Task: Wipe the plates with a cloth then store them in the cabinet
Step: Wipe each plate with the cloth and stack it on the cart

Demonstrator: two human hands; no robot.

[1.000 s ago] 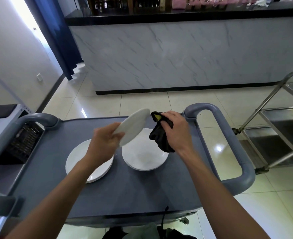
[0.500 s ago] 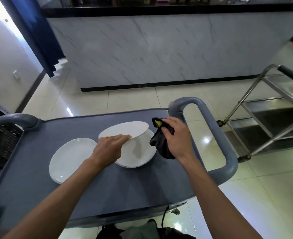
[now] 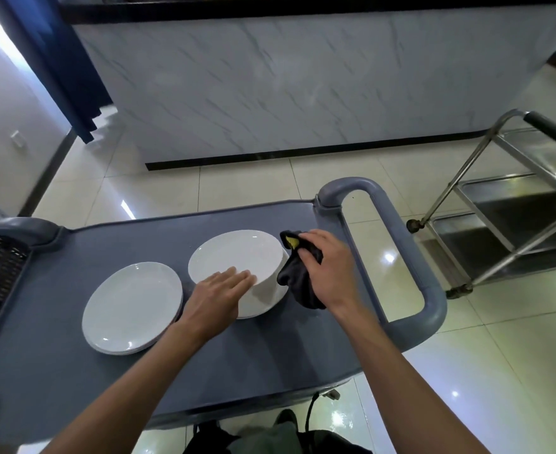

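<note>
A grey plastic service cart (image 3: 73,371) with looped grey handles carries two lots of round white ceramic plates. The left stack of white plates (image 3: 132,309) lies flat on the cart top, near its left half. The left hand (image 3: 219,294) holds a single white plate (image 3: 237,257) by its near rim, fingers laid straight over the top surface; the thumb is hidden beneath, so how it grips underneath cannot be told. That plate sits tilted, its far edge raised, above another white plate (image 3: 263,299) lying flat on the cart under it. Just to the right, the right hand (image 3: 330,270) has its fingers curled around a bunched black cloth with a yellow patch (image 3: 297,280), which touches the right edge of the tilted plate. Beyond the cart stands a white marble-patterned counter front (image 3: 286,86) on a glossy cream tiled floor (image 3: 243,181), and a stainless steel trolley (image 3: 515,208) stands at the right
</note>
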